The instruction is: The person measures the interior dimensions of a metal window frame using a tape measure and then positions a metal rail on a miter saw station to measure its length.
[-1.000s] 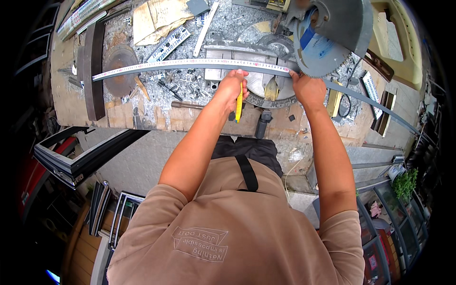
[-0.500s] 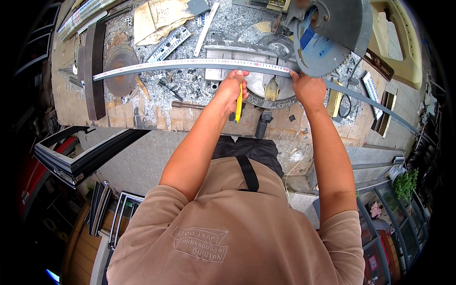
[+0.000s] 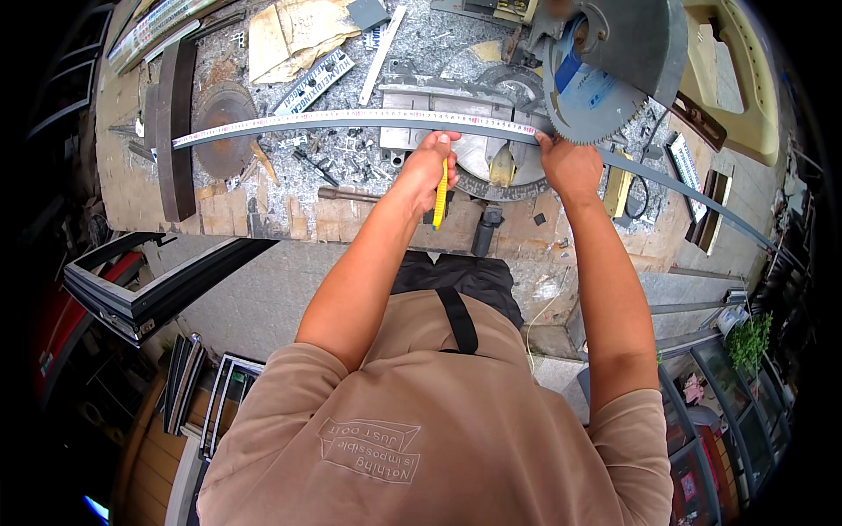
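A long grey strip (image 3: 658, 177) curves across the bench and over the saw's base. A white measuring tape (image 3: 351, 115) lies along its upper side, from a dark metal bar on the left to my right hand. My left hand (image 3: 427, 167) is closed around a narrow yellow object (image 3: 440, 197) with dark marks, pointing down toward me; its kind is not clear. The thumb of that hand touches the strip's near edge. My right hand (image 3: 572, 165) pinches the strip and the tape at the tape's right end, just below the saw blade; its other fingers are partly hidden.
The mitre saw's toothed blade (image 3: 596, 88) is raised close to my right hand, above its round base (image 3: 474, 162). A dark metal bar (image 3: 177, 131) and a loose rusty blade (image 3: 221, 131) lie left. Offcuts and shavings litter the bench; a handle (image 3: 487, 230) juts from its front.
Almost nothing differs. The yellow object in my left hand has tilted very slightly; both hands keep their places on the strip.
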Demonstrator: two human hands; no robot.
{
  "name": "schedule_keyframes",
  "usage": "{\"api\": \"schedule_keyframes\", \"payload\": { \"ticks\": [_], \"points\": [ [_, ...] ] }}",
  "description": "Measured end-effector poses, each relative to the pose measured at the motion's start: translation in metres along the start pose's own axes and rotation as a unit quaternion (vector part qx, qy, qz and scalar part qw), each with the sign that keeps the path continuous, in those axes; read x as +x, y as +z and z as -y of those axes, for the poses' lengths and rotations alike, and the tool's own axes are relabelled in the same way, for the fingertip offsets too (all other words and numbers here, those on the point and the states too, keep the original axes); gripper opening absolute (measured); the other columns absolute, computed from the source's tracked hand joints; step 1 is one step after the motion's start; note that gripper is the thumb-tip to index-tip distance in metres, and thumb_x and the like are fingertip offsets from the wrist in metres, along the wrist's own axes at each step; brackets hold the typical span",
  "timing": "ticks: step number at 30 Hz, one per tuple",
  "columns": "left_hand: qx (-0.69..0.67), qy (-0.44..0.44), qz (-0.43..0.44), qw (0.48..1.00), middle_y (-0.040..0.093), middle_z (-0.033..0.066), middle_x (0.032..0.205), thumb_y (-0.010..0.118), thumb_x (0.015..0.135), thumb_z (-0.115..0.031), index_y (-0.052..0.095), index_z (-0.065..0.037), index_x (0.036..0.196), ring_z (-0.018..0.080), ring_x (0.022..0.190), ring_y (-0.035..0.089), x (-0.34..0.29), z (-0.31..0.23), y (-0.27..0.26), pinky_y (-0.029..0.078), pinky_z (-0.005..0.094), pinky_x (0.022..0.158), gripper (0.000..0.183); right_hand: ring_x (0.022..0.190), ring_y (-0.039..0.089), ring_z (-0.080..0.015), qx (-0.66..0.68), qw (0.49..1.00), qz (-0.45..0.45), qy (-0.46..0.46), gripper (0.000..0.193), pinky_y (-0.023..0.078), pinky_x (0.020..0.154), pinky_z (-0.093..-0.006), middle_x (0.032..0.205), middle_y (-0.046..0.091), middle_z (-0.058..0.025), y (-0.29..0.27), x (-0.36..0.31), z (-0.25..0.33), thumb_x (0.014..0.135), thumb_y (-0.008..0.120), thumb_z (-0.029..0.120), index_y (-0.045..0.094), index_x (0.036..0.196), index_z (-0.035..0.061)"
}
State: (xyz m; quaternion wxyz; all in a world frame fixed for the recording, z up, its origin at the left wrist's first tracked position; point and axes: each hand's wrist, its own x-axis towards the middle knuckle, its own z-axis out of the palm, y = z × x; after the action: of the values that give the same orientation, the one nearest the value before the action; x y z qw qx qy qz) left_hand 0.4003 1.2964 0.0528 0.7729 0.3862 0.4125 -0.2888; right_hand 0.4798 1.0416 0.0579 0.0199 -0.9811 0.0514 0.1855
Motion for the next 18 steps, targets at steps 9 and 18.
{"api": "schedule_keyframes", "payload": {
  "ticks": [9, 18],
  "points": [
    [0.118, 0.043, -0.028, 0.992, 0.061, 0.0050, 0.085, 0.047, 0.115, -0.032, 0.059, -0.011, 0.132, 0.0175, 0.069, 0.058, 0.006, 0.008, -0.010, 0.053, 0.0352, 0.068, 0.030, 0.108, 0.071, -0.0427, 0.012, 1.000, -0.003, -0.017, 0.068, 0.056, 0.097, -0.0451, 0.109, 0.074, -0.0283, -0.009, -0.005, 0.006, 0.091, 0.076, 0.054, 0.071, 0.107, -0.0118],
    [0.567, 0.309, -0.147, 0.749, 0.073, 0.0259, 0.097, 0.060, 0.107, -0.027, 0.039, -0.012, 0.160, 0.0470, 0.090, 0.071, -0.047, 0.004, -0.008, 0.053, 0.0544, 0.081, 0.059, 0.113, 0.069, -0.0408, -0.013, 0.999, 0.000, -0.034, 0.062, 0.056, 0.096, -0.0460, 0.116, 0.073, -0.0260, -0.014, -0.008, 0.009, 0.094, 0.073, 0.051, 0.072, 0.108, -0.0095]
  ]
}}
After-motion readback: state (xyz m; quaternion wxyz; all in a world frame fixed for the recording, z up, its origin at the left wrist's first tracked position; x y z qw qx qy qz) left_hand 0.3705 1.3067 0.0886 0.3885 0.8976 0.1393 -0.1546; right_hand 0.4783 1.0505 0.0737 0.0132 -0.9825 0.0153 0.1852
